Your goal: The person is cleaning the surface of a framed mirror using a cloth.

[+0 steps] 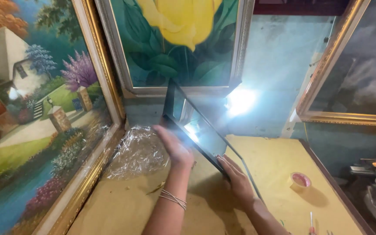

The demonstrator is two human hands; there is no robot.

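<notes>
Black frame [199, 130] stands tilted on edge on the table [275, 161], we steady it: left hand [175, 148] flat against its face, right hand [236, 176] pressing its lower edge. Neither clamps it, so it could slide or tip onto the tape [300, 179] right of it.

- A harsh white glare [240, 101] burns on the wall just beside the black frame [196, 130].
- Elsewhere dim, soft; hands slightly blurred; edges bend outward.
</notes>
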